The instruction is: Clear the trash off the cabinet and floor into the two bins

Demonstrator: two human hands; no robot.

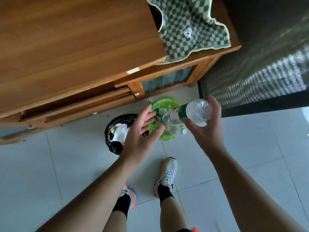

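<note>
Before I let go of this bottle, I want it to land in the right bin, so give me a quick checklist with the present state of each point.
1. Bottle held: ok, the right hand cups its base.
2. Bottle over the green bin: ok, its neck points down at the bin's opening.
3. Right bin for plastic: ok, other bottles already lie in it; the black bin holds paper.
4. Left hand out of the drop path: not ok, its open fingers spread over the green bin's near side.
5. Cap on: cannot tell, the neck is partly hidden.
6. Room left in the green bin: cannot tell.
</note>
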